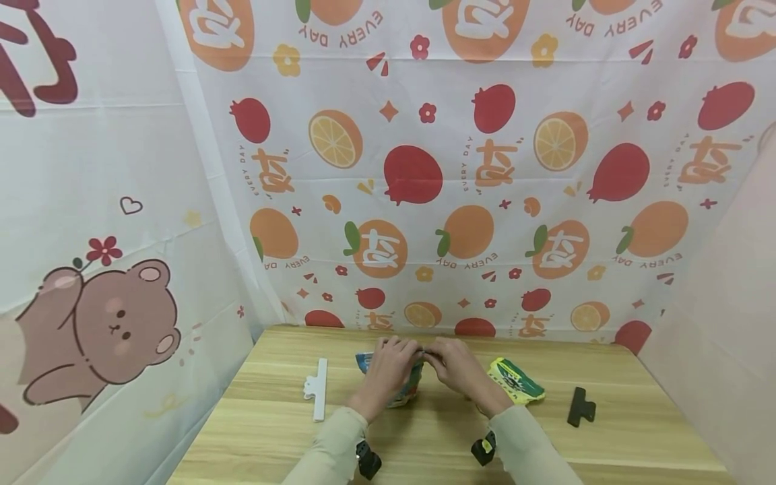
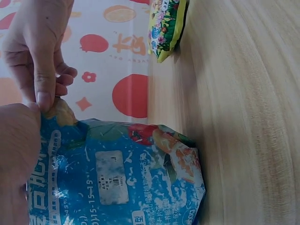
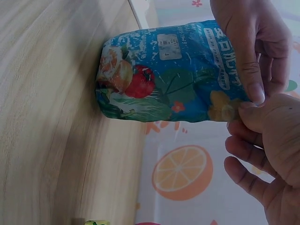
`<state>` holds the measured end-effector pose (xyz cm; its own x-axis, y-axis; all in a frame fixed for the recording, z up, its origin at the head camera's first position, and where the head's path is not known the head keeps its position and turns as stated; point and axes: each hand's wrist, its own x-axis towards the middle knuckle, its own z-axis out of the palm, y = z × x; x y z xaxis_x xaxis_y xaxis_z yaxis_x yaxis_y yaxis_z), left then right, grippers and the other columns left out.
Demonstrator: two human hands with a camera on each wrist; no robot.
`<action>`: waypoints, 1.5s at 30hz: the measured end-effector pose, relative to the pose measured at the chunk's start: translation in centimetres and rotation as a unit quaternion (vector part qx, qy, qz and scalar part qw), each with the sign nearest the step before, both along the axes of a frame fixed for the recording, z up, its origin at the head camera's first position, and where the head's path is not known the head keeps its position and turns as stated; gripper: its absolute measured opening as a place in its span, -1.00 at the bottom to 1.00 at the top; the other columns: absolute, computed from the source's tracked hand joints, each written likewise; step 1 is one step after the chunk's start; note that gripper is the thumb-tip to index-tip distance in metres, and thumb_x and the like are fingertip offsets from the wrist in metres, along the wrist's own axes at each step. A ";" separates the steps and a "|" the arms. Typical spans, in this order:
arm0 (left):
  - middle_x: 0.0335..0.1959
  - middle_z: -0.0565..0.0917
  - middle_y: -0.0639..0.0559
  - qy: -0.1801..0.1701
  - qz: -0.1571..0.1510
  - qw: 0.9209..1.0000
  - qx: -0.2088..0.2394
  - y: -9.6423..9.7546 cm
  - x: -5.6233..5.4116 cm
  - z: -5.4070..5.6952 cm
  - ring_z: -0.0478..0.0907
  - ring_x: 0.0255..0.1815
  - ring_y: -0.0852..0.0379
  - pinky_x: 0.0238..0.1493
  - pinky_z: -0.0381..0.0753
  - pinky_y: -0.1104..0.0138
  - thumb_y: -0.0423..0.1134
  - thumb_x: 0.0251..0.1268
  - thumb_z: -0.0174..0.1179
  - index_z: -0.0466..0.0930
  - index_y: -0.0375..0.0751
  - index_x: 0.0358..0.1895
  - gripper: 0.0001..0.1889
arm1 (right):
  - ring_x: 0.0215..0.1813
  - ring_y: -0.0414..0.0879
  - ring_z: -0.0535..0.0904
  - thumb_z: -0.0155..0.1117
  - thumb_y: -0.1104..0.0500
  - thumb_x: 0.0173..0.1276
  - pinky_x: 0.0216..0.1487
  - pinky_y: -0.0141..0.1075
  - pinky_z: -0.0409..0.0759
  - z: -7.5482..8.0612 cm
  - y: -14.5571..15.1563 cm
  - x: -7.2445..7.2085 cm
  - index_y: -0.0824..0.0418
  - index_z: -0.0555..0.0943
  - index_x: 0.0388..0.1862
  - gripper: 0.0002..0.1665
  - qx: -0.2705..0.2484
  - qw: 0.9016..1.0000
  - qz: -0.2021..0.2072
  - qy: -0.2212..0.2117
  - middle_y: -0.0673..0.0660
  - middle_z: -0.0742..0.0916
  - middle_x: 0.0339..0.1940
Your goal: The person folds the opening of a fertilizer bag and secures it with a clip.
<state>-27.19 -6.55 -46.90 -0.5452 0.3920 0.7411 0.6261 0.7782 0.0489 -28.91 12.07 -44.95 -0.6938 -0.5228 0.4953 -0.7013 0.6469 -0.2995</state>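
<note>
A blue plastic bag (image 2: pixel 117 164) printed with fruit and vegetables stands upright on the table, a white label on its face. My left hand (image 1: pixel 391 367) pinches its top edge, the thumb lying along the front in the right wrist view. Right beside it, my right hand (image 1: pixel 455 364) pinches the top corner between thumb and index finger, its other fingers loosely curled. The two thumb tips meet at that corner. In the head view, the left hand covers most of the blue bag.
A yellow and green bag (image 1: pixel 515 380) lies right of the right forearm. Farther right is a black clip (image 1: pixel 582 407); a white clip (image 1: pixel 319 391) lies at the left. The wooden table (image 1: pixel 261 431) ends at a fruit-print cloth (image 1: pixel 388 168) behind, with more cloth at both sides.
</note>
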 end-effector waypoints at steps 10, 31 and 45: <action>-0.39 0.79 0.21 0.031 0.020 0.999 -0.017 0.1 -0.1 0.2 0.56 -0.36 0.17 -0.21 0.41 0.28 -0.23 0.36 0.31 0.60 0.03 -0.29 -0.92 | -0.50 -0.38 0.35 0.37 0.21 0.39 -0.42 -0.51 0.38 0.1 -0.1 0.2 0.08 0.76 -0.32 -0.92 0.010 1.000 -0.002 0.030 -0.07 0.69 -0.50; -0.33 0.77 0.25 0.083 0.070 0.986 -0.129 -0.7 0.0 0.7 0.56 -0.30 0.15 -0.05 0.51 0.22 -0.12 0.34 0.32 0.61 0.08 -0.27 -0.93 | -0.57 -0.43 0.29 0.45 0.23 0.31 -0.51 -0.57 0.30 -0.9 0.0 0.0 0.09 0.82 -0.31 -0.94 0.004 0.995 0.008 0.099 -0.08 0.73 -0.52; -0.23 0.76 0.22 0.070 0.072 0.984 -0.144 -1.6 -0.2 0.7 0.60 -0.19 0.14 -0.06 0.53 0.22 -0.30 0.23 0.41 0.62 0.10 -0.19 -0.80 | -0.50 -0.35 0.53 0.44 0.22 0.31 -0.45 -0.52 0.45 -0.7 0.4 0.1 0.07 0.82 -0.29 -0.93 0.003 0.996 0.002 0.086 -0.04 0.81 -0.40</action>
